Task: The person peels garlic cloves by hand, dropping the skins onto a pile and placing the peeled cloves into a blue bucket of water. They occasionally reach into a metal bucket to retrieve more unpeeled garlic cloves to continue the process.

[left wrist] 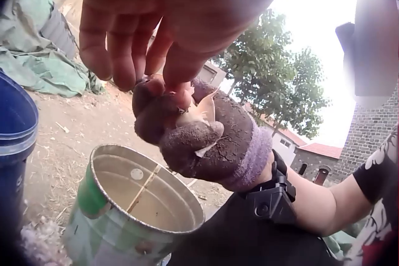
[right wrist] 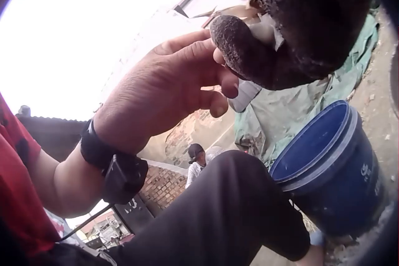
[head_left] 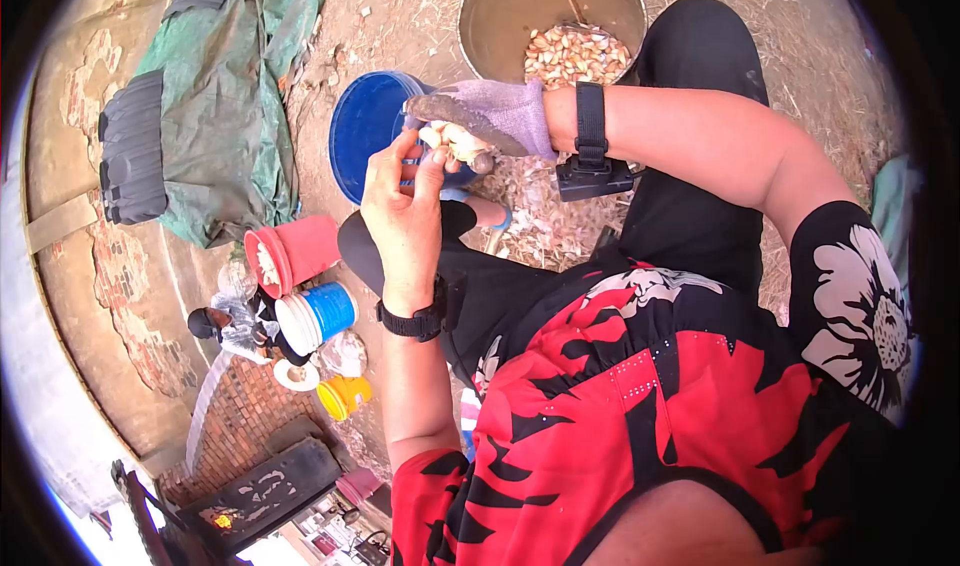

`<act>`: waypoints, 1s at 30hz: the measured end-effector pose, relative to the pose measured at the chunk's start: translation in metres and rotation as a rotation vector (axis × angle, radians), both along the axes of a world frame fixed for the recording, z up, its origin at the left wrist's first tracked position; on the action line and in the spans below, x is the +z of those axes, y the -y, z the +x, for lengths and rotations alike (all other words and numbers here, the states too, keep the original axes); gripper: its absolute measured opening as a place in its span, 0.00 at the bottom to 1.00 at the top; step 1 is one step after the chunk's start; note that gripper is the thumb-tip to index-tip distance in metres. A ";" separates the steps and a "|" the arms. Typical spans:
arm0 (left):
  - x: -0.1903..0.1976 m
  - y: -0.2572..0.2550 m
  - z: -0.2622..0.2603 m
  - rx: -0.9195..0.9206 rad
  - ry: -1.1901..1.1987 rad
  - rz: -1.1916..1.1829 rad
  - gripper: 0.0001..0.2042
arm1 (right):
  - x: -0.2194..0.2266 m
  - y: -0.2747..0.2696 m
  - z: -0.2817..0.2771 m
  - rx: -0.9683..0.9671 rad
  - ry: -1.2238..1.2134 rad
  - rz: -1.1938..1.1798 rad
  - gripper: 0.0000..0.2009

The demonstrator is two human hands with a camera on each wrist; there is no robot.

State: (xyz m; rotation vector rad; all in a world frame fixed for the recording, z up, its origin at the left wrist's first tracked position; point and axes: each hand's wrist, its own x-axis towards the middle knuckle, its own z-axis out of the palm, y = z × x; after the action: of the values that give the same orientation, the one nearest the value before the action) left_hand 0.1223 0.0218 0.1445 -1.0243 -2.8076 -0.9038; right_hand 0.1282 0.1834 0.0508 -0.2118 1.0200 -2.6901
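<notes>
Pale garlic (head_left: 460,144) (left wrist: 202,113) (right wrist: 267,31) lies in the curled fingers of my right hand (head_left: 490,116) (left wrist: 206,135) (right wrist: 299,29), which wears a purple glove with a dark, dirty palm. My bare left hand (head_left: 405,221) (left wrist: 156,23) (right wrist: 168,85) meets it from the other side, thumb and fingertips pinching at the garlic. The other left fingers are bent loosely. In the left wrist view, thin skin sticks up from the garlic. Part of the garlic is hidden by the glove.
A blue bucket (head_left: 350,146) (right wrist: 336,172) stands beside a metal bucket (head_left: 470,26) (left wrist: 87,241) with cloves (head_left: 580,56) and a stick inside. Peelings (head_left: 550,231) litter the ground. Farther off are a green tarp (head_left: 220,126), red, blue-white and yellow buckets, and another person (head_left: 240,331).
</notes>
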 end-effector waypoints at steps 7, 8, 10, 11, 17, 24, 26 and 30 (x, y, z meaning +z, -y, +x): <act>-0.027 -0.006 0.001 -0.019 -0.007 0.038 0.08 | -0.006 -0.011 0.009 0.021 -0.195 0.372 0.16; -0.030 -0.006 0.002 -0.019 -0.066 -0.004 0.07 | -0.008 -0.015 0.012 0.065 -0.112 0.303 0.17; -0.027 -0.013 0.007 -0.032 -0.108 -0.004 0.09 | -0.009 -0.014 0.008 0.101 -0.024 0.263 0.17; -0.025 -0.014 0.009 0.018 -0.056 -0.023 0.09 | -0.007 -0.017 0.008 0.101 -0.130 0.239 0.16; -0.017 0.000 0.003 0.069 0.217 0.238 0.09 | 0.002 -0.028 0.014 0.186 -0.087 0.013 0.14; -0.010 0.005 0.005 0.130 0.627 0.594 0.11 | -0.015 -0.021 0.018 0.077 -0.344 0.138 0.21; -0.015 0.004 0.004 0.167 0.678 0.715 0.12 | -0.002 -0.020 0.021 0.117 -0.107 0.059 0.27; -0.026 0.003 0.004 0.213 0.865 0.880 0.12 | -0.008 -0.009 0.017 0.008 -0.251 0.105 0.27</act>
State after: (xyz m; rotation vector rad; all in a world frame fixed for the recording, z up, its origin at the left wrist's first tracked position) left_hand 0.1265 0.0191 0.1186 -0.1973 -2.3221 -2.6495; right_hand 0.1451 0.1928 0.0424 -0.5433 1.2233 -2.6406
